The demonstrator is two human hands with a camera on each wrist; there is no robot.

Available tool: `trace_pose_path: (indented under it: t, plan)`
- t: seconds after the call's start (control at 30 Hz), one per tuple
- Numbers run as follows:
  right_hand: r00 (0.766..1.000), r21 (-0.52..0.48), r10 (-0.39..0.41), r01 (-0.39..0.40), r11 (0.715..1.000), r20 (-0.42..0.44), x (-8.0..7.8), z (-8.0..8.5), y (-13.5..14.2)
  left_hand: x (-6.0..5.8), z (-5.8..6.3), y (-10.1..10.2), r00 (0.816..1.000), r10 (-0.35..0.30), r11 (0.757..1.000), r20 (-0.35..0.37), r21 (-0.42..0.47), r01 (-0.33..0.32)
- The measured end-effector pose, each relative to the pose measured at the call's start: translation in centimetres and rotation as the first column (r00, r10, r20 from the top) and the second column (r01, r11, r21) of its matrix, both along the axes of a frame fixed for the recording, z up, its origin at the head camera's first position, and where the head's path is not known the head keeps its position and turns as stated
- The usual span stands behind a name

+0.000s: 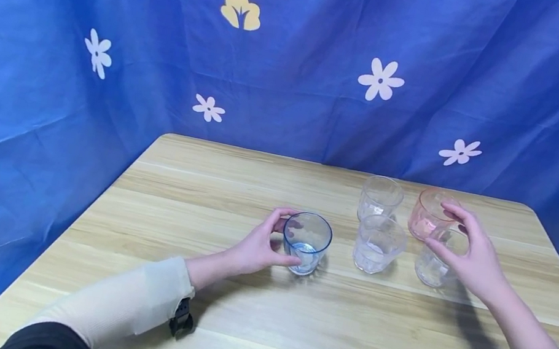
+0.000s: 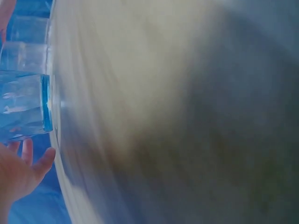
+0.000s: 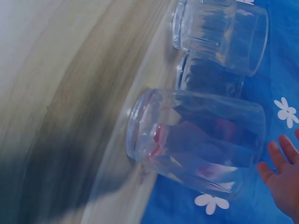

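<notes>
My left hand (image 1: 258, 245) is at a blue-tinted glass (image 1: 306, 245) that stands upright on the table. The thumb (image 1: 288, 261) lies across its near side, with the index finger round the far side; the lower fingers (image 2: 44, 161) spread beside its base. My right hand (image 1: 474, 265) is over a clear glass (image 1: 432, 270), thumb and index finger spread apart near its rim. In the right wrist view, the fingers (image 3: 278, 158) are extended beside the rim of that clear glass (image 3: 201, 135), and no grip shows.
Two more clear glasses (image 1: 380, 200) (image 1: 377, 251) stand between the hands, one behind the other. A pink glass (image 1: 424, 219) is behind the right hand's glass. Blue flowered cloth (image 1: 296, 78) hangs behind the wooden table (image 1: 223, 177).
</notes>
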State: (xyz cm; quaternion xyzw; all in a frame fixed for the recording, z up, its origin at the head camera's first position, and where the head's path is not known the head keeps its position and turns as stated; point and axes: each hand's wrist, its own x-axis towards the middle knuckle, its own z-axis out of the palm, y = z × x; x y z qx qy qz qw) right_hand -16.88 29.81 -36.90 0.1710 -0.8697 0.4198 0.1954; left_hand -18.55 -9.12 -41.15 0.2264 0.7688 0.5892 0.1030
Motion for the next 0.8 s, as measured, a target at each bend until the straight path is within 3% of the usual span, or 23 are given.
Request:
trace_pose_path:
  t: [0.17,0.37,0.8]
  plan:
    - [0.999,0.060,-0.016,0.013,0.998,0.042,0.9,0.6,0.3,1.0,0.3,1.1,0.999,-0.039,0.998,0.008,0.042,0.039]
    - [0.994,0.102,-0.043,0.033,0.994,0.101,1.7,0.7,1.1,1.9,0.4,2.6,0.997,-0.082,0.996,-0.009,0.030,0.083]
    - [0.993,0.137,-0.108,0.100,0.986,0.054,2.9,-0.4,4.4,3.3,0.7,6.6,0.981,-0.193,0.980,0.011,0.050,0.192]
